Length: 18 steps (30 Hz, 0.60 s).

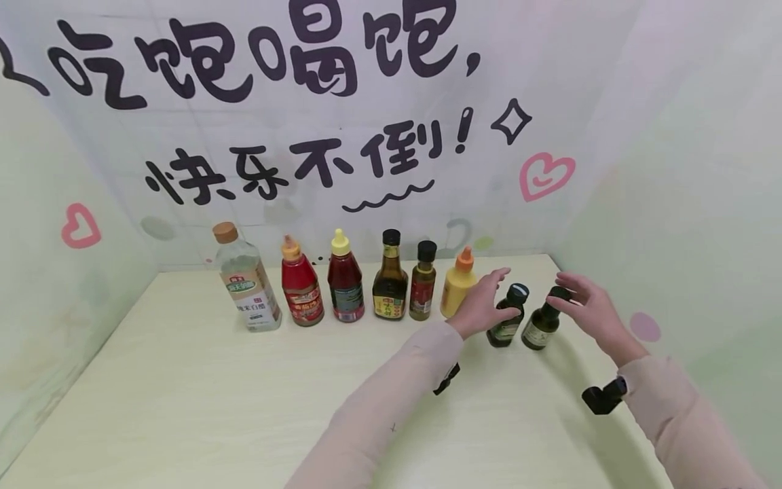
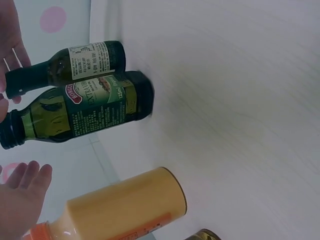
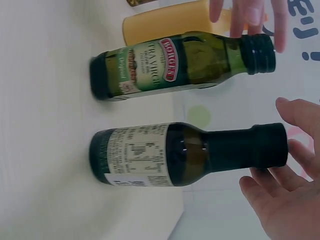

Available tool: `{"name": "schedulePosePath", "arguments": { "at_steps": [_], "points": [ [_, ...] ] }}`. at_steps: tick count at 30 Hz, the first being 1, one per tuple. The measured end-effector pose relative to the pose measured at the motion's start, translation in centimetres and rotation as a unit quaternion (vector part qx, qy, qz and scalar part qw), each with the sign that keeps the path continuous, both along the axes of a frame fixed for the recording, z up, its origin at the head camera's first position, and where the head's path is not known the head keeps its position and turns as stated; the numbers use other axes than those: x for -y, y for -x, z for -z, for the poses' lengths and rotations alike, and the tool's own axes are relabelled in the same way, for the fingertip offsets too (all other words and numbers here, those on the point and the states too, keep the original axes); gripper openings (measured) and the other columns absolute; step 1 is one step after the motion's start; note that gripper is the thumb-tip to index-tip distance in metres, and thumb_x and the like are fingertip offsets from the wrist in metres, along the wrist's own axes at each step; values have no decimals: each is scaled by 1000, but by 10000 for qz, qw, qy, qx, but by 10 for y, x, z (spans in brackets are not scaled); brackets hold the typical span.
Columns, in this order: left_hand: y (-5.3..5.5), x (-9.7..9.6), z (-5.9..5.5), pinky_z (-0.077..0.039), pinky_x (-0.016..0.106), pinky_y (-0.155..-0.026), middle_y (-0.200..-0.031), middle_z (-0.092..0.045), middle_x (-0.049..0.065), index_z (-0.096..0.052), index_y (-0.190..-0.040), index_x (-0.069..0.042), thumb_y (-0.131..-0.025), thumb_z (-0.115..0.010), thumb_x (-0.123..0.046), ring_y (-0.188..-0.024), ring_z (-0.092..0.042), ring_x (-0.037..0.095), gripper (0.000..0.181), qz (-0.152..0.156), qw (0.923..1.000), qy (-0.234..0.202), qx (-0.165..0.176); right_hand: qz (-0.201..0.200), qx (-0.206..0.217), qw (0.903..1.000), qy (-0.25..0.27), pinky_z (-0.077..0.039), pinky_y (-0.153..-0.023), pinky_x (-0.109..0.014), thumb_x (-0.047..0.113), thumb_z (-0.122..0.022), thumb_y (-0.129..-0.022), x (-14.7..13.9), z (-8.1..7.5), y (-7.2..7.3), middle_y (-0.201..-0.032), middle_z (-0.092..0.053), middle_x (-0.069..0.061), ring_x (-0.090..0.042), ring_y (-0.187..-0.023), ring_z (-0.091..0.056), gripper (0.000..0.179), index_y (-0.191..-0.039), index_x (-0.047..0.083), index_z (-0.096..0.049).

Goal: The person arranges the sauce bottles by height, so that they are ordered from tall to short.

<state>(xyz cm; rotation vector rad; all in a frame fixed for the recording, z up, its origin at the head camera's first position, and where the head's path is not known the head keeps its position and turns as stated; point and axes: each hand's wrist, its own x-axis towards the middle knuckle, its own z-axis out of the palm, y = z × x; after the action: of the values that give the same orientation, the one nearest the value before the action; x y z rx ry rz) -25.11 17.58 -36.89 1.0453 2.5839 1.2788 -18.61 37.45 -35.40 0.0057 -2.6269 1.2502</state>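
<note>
At the right end of a row of bottles, my left hand (image 1: 482, 307) reaches beside a green olive oil bottle (image 1: 506, 331), thumb and fingers spread. The left wrist view shows a gap between that hand (image 2: 21, 202) and the olive oil bottle (image 2: 85, 107). My right hand (image 1: 597, 319) is at the cap of a small dark bottle (image 1: 537, 331) with a pale label. In the right wrist view its fingers (image 3: 272, 187) curve loosely by the dark bottle (image 3: 145, 155), thumb apart; whether they touch the cap, I cannot tell. Both bottles stand upright.
Left of my hands stand a yellow squeeze bottle (image 1: 455, 292), a small sauce bottle (image 1: 423, 288), a dark sauce bottle (image 1: 389, 278), two red squeeze bottles (image 1: 301, 292) and a clear vinegar bottle (image 1: 247, 285). The pale table (image 1: 244, 407) meets walls at the back and right.
</note>
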Motion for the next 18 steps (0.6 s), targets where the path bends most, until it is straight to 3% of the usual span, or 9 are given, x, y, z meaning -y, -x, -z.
{"name": "schedulePosePath", "arguments": {
  "at_steps": [2, 5, 8, 12, 18],
  "points": [
    [-1, -1, 0, -40, 20, -87, -129, -43, 5, -29, -137, -17, -80, -67, -26, -112, -46, 13, 69, 31, 10000, 27, 18, 21, -102, 9999, 3, -36, -70, -4, 20, -57, -87, 0, 5, 0, -127, -38, -30, -35, -107, -47, 57, -130, -8, -35],
    [-2, -4, 2, -39, 20, -87, -130, -43, 6, -30, -137, -18, -80, -66, -25, -112, -45, 14, 68, 93, 9999, 37, 69, 164, -323, 9993, 49, -38, -68, -5, 18, -58, -86, 0, 13, -1, -123, -43, -25, -9, -96, -53, 52, -126, -9, -40],
    [-3, -8, 4, -39, 20, -87, -130, -42, 3, -30, -137, -20, -81, -65, -26, -113, -45, 13, 66, 123, 9998, 16, 145, 269, -650, 9971, 281, -39, -69, -5, 13, -60, -84, 0, 20, -1, -112, -51, -5, 13, -85, -47, 45, -121, -10, -46],
    [-2, -12, 6, -39, 19, -87, -130, -42, 0, -33, -136, -22, -81, -65, -26, -112, -46, 12, 63, 111, 9999, -28, 97, 258, -930, 9936, 581, -40, -71, -5, 9, -62, -82, -2, 28, 2, -104, -47, 17, 14, -86, -49, 40, -117, -9, -50],
    [1, -15, 4, -36, 19, -91, -129, -45, -2, -38, -133, -20, -82, -64, -23, -114, -43, 10, 58, 156, 9998, 40, -151, 273, -951, 9923, 742, -40, -73, -5, 9, -63, -82, -3, 32, 5, -103, -49, 18, 13, -88, -49, 40, -118, -4, -52]
  ]
}}
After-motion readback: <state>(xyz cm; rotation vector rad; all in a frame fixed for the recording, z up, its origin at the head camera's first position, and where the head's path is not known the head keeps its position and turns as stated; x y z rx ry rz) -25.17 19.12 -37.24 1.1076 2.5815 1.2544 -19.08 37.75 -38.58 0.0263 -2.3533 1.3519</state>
